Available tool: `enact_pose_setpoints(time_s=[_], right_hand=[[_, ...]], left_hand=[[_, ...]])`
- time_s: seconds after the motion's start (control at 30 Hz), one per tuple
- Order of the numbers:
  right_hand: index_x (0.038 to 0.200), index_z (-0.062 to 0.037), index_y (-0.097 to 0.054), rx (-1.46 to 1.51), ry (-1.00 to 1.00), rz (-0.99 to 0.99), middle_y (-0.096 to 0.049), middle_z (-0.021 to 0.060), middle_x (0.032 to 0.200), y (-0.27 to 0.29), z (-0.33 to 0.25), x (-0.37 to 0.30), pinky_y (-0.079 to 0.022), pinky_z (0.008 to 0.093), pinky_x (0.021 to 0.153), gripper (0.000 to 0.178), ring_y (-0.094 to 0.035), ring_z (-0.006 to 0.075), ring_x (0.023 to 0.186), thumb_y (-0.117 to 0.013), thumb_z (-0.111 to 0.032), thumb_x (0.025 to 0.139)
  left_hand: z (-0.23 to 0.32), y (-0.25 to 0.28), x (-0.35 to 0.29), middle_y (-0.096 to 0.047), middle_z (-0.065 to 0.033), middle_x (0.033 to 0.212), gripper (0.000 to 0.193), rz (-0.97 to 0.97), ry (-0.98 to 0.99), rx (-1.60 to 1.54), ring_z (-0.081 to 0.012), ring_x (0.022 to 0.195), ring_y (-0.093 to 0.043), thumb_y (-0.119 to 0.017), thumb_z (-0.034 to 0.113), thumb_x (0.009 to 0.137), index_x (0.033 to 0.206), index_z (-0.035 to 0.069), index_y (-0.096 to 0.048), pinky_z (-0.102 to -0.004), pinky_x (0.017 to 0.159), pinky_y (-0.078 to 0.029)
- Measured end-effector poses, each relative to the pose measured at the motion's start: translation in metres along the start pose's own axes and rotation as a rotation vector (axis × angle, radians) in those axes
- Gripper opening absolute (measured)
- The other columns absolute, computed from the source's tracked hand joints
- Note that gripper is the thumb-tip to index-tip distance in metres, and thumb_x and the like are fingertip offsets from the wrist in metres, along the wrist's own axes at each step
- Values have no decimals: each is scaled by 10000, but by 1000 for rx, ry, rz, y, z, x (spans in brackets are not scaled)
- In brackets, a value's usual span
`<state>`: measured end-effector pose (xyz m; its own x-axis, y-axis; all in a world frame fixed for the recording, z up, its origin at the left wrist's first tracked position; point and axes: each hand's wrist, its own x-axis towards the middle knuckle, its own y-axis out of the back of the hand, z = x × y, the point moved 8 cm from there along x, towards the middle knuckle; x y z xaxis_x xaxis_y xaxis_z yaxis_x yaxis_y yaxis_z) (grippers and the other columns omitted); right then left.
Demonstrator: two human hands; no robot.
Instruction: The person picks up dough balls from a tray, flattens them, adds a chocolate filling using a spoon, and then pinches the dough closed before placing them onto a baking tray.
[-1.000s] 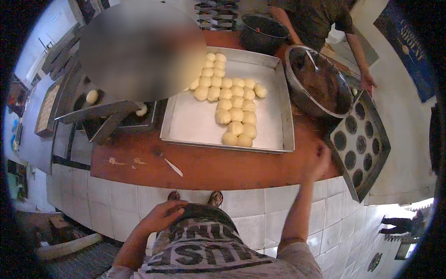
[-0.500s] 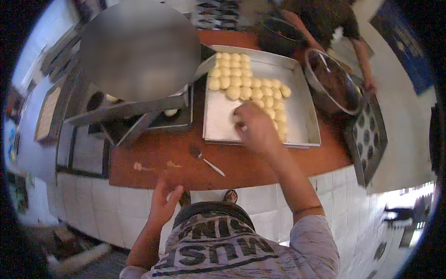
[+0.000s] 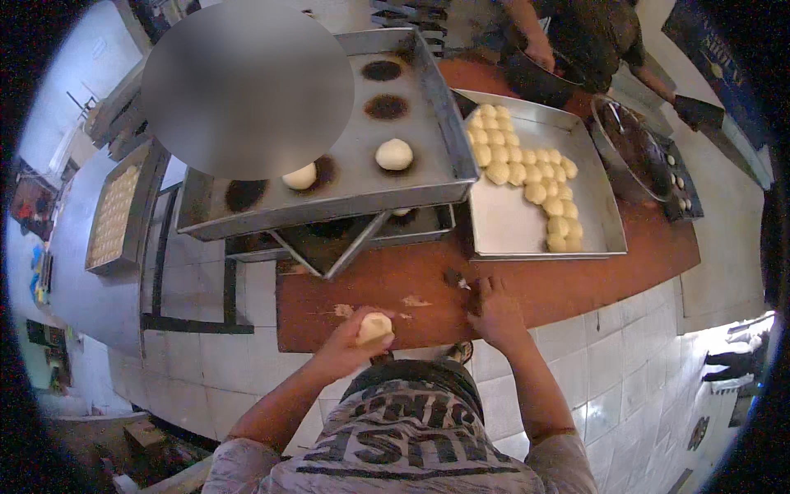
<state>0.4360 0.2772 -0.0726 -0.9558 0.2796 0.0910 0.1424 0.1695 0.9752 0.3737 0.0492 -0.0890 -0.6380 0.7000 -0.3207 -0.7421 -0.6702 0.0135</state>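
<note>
Left hand (image 3: 341,350) cradled dough piece (image 3: 375,329) in curled fingers at lower centre of frame, forearm angled in from lower left. Right hand (image 3: 499,317) reached in from lower right, fingers bent at spoon (image 3: 457,281); whether gripped, could not tell. Step in hand looked like taking up spoon; next move seemingly called for secure pinch, dough steady. Dough balls (image 3: 534,192) filled part of tray (image 3: 506,218), right of centre.
</note>
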Motion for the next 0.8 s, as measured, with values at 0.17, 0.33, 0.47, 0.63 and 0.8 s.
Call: enact_pose_setpoints(time_s=[0.17,0.33,0.47,0.63,0.8], right_hand=[[1013,-14,-523,31,-75,-377,-592,163,909,-27,22,-3,-492,428,707,378,-589,340,807,-664,-146,688],[1005,-13,-522,1061,-16,-336,-584,69,880,17,15,-13,-485,298,686,233,-582,156,800,-625,-76,805],[1017,-46,-544,1470,89,-403,-576,53,937,42,-15,-2,-447,299,784,209,-535,145,886,-598,-172,858],[1003,-37,-546,1412,110,-638,-579,65,930,40,59,-1,-447,301,802,211,-545,166,896,-563,-199,869],[938,-22,-566,1066,98,-73,-614,59,877,139,234,43,-473,284,737,130,-586,148,804,-561,-126,859]], left_hand=[[51,0,0,-565,-134,1002,294,30,-368,778,-284,936,-549,-595,131,815,1093,50,-542,-376,844,-413],[66,-12,30,-574,-176,1013,323,265,-359,387,-312,921,-567,-580,75,795,1114,33,-566,-360,824,-432],[39,-76,72,-614,-138,952,248,73,-73,353,-234,881,-603,-558,102,838,1068,14,-578,-316,787,-460],[-9,-83,96,-593,-100,974,213,87,267,-488,-199,897,-579,-523,118,863,1034,-8,-536,-344,791,-481],[41,-89,84,-566,-108,1025,316,143,147,-121,-214,904,-564,-521,224,898,1129,12,-484,-333,800,-470]])
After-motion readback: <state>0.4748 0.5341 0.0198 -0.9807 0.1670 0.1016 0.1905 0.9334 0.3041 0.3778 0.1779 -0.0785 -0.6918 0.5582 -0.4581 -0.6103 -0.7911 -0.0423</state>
